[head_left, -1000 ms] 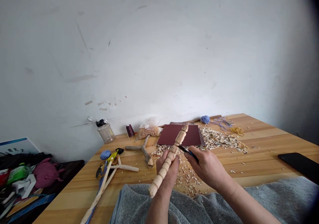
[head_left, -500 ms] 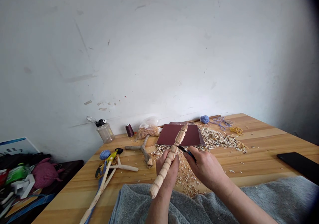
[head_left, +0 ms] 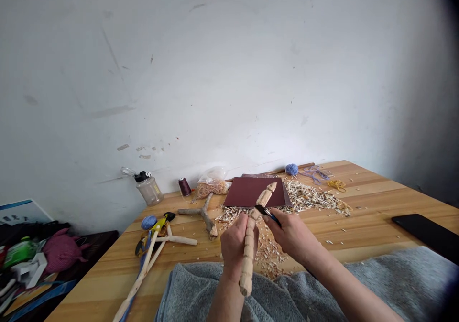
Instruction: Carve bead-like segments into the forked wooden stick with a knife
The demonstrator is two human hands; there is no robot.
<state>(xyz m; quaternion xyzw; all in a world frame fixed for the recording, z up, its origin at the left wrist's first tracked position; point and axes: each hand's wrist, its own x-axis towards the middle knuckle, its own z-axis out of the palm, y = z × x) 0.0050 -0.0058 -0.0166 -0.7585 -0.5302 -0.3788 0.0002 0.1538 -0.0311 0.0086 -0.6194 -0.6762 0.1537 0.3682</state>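
Gripping the pale carved wooden stick (head_left: 247, 260) in your left hand (head_left: 234, 248), you have your fingers curled shut around its middle; the stick leans, its upper end of rounded, notched segments rising past your fist toward the sandpaper, its lower end hanging over the towel. Your right hand (head_left: 292, 238) is mostly closed, pinching a small black-bladed knife (head_left: 268, 213) with a blue handle between thumb and fingers; the thin blade sits at the stick, just above your left hand, and appears to touch it, though the exact contact is too small to tell. Beneath your hands, pale wood shavings (head_left: 311, 196) lie in curled, papery heaps across the wooden table (head_left: 366, 202); a sheet of dark maroon sandpaper (head_left: 247, 191) lies flat beyond them, its surface fine and matte; a soft, looped grey towel (head_left: 197, 293) covers the near edge; a forked branch (head_left: 202, 215) rests left of the shavings; a ball of blue yarn (head_left: 291, 169) sits near the far edge; a black phone (head_left: 426, 231) lies to the right.
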